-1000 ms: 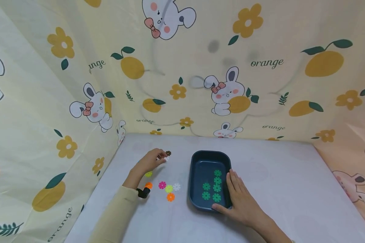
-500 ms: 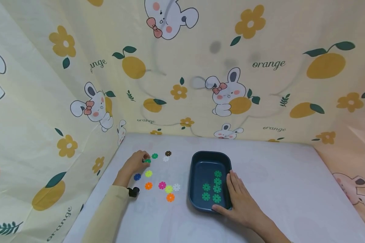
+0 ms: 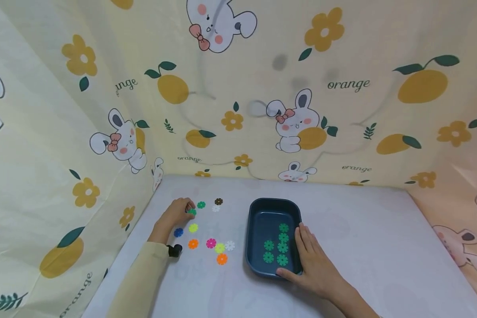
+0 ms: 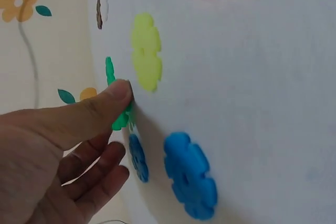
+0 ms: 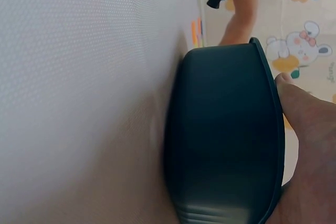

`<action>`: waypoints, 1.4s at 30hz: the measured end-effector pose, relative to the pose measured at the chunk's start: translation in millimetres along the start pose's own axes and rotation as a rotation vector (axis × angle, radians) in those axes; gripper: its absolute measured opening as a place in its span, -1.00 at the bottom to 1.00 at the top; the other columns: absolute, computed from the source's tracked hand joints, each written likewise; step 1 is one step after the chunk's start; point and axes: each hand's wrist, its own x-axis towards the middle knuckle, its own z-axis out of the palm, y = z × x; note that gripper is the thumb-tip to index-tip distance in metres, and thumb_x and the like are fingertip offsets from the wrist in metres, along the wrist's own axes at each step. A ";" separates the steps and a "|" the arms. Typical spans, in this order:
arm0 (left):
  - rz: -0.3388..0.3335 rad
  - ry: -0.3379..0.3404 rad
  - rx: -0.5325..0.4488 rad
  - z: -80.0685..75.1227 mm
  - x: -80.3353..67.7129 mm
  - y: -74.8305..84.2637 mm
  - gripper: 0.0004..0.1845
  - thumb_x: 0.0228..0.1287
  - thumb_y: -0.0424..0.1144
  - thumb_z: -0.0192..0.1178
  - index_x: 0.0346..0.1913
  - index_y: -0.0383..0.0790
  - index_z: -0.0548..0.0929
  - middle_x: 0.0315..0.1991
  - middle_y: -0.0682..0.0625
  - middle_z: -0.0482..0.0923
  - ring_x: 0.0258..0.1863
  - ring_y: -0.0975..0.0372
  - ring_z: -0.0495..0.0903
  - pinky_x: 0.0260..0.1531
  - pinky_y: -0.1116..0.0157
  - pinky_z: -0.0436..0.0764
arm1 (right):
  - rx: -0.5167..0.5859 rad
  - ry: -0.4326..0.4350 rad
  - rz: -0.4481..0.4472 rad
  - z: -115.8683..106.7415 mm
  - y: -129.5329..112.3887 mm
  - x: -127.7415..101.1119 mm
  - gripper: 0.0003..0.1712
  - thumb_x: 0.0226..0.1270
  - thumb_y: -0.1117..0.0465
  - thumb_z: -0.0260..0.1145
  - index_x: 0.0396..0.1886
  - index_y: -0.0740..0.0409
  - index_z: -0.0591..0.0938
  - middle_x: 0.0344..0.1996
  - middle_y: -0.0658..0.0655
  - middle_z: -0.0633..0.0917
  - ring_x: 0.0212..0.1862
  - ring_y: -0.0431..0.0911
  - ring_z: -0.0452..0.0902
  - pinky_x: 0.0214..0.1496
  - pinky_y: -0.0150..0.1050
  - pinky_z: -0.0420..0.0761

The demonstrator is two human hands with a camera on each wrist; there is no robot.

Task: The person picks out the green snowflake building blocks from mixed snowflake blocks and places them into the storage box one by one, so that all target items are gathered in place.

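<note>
In the head view my left hand [image 3: 177,213] is at the table's left, pinching a green flower-shaped plastic disc [image 3: 192,212] between thumb and fingertips. The left wrist view shows the thumb across this green disc [image 4: 120,120], close to the tabletop. A second green disc [image 3: 201,205] lies just beyond the fingertips. Two blue discs, one nearer [image 4: 191,177] and one partly behind the fingers [image 4: 137,158], lie beside the hand. My right hand [image 3: 317,267] rests with straight fingers along the right side of a dark blue tray [image 3: 248,238], its thumb at the near rim. Several green discs [image 3: 282,247] lie inside.
Between hand and tray lie yellow [image 3: 193,228], orange [image 3: 221,259], pink [image 3: 211,243] and white [image 3: 230,245] discs. A brown disc [image 3: 218,201] and another white disc [image 3: 216,208] are farther back. A patterned cloth [image 3: 222,141] stands around the table [image 3: 361,229].
My left hand has moved left from near the brown and white discs to a green disc, then stayed there, the disc now lower at the fingertips. My right hand has stayed at the tray.
</note>
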 end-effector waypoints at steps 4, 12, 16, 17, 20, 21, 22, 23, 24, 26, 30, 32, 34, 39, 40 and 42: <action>0.038 -0.002 -0.059 -3.4 -3.5 9.2 -0.83 0.37 -0.41 0.44 -0.05 -0.26 0.71 -0.16 -0.09 0.57 -0.13 0.08 0.51 0.06 0.05 0.59 | -0.012 -0.004 -0.002 -0.1 -0.7 0.9 0.52 0.20 -0.66 0.31 0.72 0.36 0.03 0.74 0.33 -0.07 0.74 0.25 -0.16 0.66 0.28 0.10; 0.184 -0.031 -0.176 -6.7 -7.7 44.8 -0.93 0.46 -0.39 0.38 -0.09 -0.23 0.72 -0.21 0.02 0.69 -0.15 0.15 0.64 0.04 0.09 0.67 | -0.010 -0.009 0.000 -0.5 -1.1 1.1 0.52 0.21 -0.65 0.32 0.72 0.37 0.02 0.74 0.33 -0.08 0.74 0.25 -0.17 0.67 0.27 0.08; 0.238 -0.027 -0.218 -9.0 -11.4 76.2 -0.88 0.48 -0.37 0.37 -0.01 -0.22 0.71 -0.14 0.02 0.73 -0.11 0.15 0.66 0.08 0.08 0.68 | -0.016 -0.004 -0.003 -1.0 -1.0 1.1 0.51 0.21 -0.64 0.32 0.72 0.37 0.02 0.74 0.33 -0.07 0.74 0.25 -0.16 0.67 0.27 0.08; 0.250 -0.028 -0.225 -9.1 -11.7 84.3 -0.88 0.49 -0.37 0.36 -0.01 -0.20 0.71 -0.14 0.03 0.72 -0.11 0.15 0.65 0.08 0.09 0.68 | -0.016 -0.003 -0.003 -1.0 -0.9 1.1 0.52 0.21 -0.64 0.32 0.72 0.37 0.02 0.74 0.33 -0.07 0.74 0.25 -0.16 0.67 0.27 0.08; 0.290 -0.041 -0.241 -7.7 -11.7 106.1 -0.91 0.51 -0.36 0.34 -0.03 -0.15 0.70 -0.14 0.06 0.72 -0.12 0.18 0.65 0.04 0.15 0.70 | -0.013 -0.001 -0.002 -0.8 -0.8 0.6 0.51 0.21 -0.64 0.32 0.73 0.37 0.02 0.74 0.32 -0.07 0.74 0.25 -0.16 0.68 0.23 0.06; 0.304 -0.046 -0.244 -6.7 -11.4 113.0 -0.91 0.52 -0.36 0.33 -0.04 -0.13 0.69 -0.15 0.07 0.72 -0.13 0.19 0.65 0.03 0.17 0.70 | -0.008 -0.002 -0.001 -0.9 -0.8 0.4 0.51 0.21 -0.64 0.33 0.73 0.36 0.02 0.75 0.32 -0.07 0.74 0.25 -0.16 0.69 0.22 0.05; 0.322 -0.052 -0.246 -5.6 -11.1 119.5 -0.92 0.53 -0.35 0.32 -0.04 -0.13 0.69 -0.16 0.07 0.72 -0.14 0.20 0.65 0.01 0.18 0.70 | -0.004 -0.002 0.000 -1.0 -0.8 0.2 0.51 0.21 -0.63 0.33 0.73 0.36 0.02 0.75 0.32 -0.07 0.74 0.25 -0.17 0.70 0.20 0.04; 0.335 -0.060 -0.250 -4.4 -10.8 126.1 -0.92 0.53 -0.35 0.33 -0.05 -0.12 0.69 -0.17 0.08 0.72 -0.15 0.20 0.66 -0.01 0.19 0.71 | -0.002 -0.003 0.001 -1.2 -0.9 0.0 0.51 0.21 -0.63 0.33 0.73 0.36 0.02 0.75 0.32 -0.08 0.74 0.24 -0.17 0.70 0.20 0.03; 0.347 -0.068 -0.250 -2.9 -10.3 132.2 -0.92 0.53 -0.34 0.33 -0.05 -0.11 0.69 -0.17 0.09 0.72 -0.15 0.21 0.66 -0.03 0.21 0.71 | -0.001 -0.004 0.001 -1.5 -1.1 -0.2 0.51 0.21 -0.63 0.34 0.73 0.36 0.02 0.75 0.32 -0.07 0.74 0.24 -0.17 0.70 0.19 0.03; 0.373 -0.085 -0.251 0.2 -8.9 143.9 -0.92 0.53 -0.34 0.33 -0.05 -0.10 0.69 -0.17 0.10 0.72 -0.15 0.21 0.67 -0.05 0.23 0.71 | -0.002 -0.004 0.000 -1.9 -1.4 -0.4 0.50 0.21 -0.63 0.34 0.72 0.36 0.03 0.74 0.32 -0.07 0.74 0.24 -0.17 0.70 0.20 0.04; 0.427 -0.122 -0.239 8.2 -5.4 163.8 -0.94 0.54 -0.32 0.32 -0.05 -0.08 0.69 -0.16 0.11 0.72 -0.11 0.24 0.68 -0.08 0.27 0.71 | -0.005 -0.007 -0.001 -2.0 -1.6 -0.2 0.50 0.21 -0.63 0.34 0.72 0.37 0.04 0.74 0.33 -0.06 0.74 0.24 -0.17 0.68 0.23 0.07; 0.468 -0.138 -0.223 12.8 -3.7 173.0 -0.94 0.54 -0.32 0.32 -0.05 -0.09 0.70 -0.15 0.10 0.73 -0.10 0.24 0.68 -0.07 0.28 0.69 | -0.004 -0.009 -0.001 -1.6 -1.3 -0.1 0.50 0.21 -0.63 0.34 0.72 0.37 0.03 0.74 0.33 -0.07 0.74 0.24 -0.17 0.68 0.24 0.07; 0.512 -0.153 -0.198 18.6 -1.7 181.6 -0.94 0.55 -0.33 0.32 -0.05 -0.11 0.70 -0.15 0.10 0.73 -0.10 0.26 0.67 -0.08 0.31 0.68 | -0.006 -0.010 0.000 -0.9 -0.7 -0.2 0.51 0.21 -0.63 0.34 0.72 0.37 0.03 0.74 0.33 -0.07 0.74 0.24 -0.17 0.68 0.24 0.08; 0.583 -0.194 -0.150 36.6 4.3 199.4 -0.93 0.54 -0.38 0.30 -0.06 -0.14 0.69 -0.19 0.09 0.70 -0.21 0.31 0.62 -0.15 0.38 0.63 | -0.011 0.003 -0.008 -0.2 0.3 -0.7 0.50 0.21 -0.63 0.33 0.72 0.38 0.04 0.74 0.33 -0.07 0.74 0.23 -0.17 0.67 0.25 0.09; 0.589 -0.204 -0.138 40.5 5.7 202.3 -0.92 0.54 -0.38 0.30 -0.06 -0.13 0.68 -0.21 0.09 0.69 -0.24 0.32 0.60 -0.16 0.39 0.62 | -0.011 0.006 -0.010 -0.2 0.5 -0.9 0.50 0.22 -0.63 0.34 0.72 0.38 0.04 0.74 0.33 -0.06 0.74 0.23 -0.17 0.67 0.25 0.09; 0.596 -0.231 -0.111 48.6 9.7 207.5 -0.92 0.53 -0.39 0.30 -0.07 -0.13 0.68 -0.24 0.10 0.68 -0.28 0.34 0.58 -0.20 0.41 0.61 | -0.011 0.008 -0.013 -0.4 0.8 -1.3 0.49 0.23 -0.62 0.34 0.72 0.38 0.04 0.74 0.34 -0.06 0.74 0.23 -0.17 0.68 0.24 0.08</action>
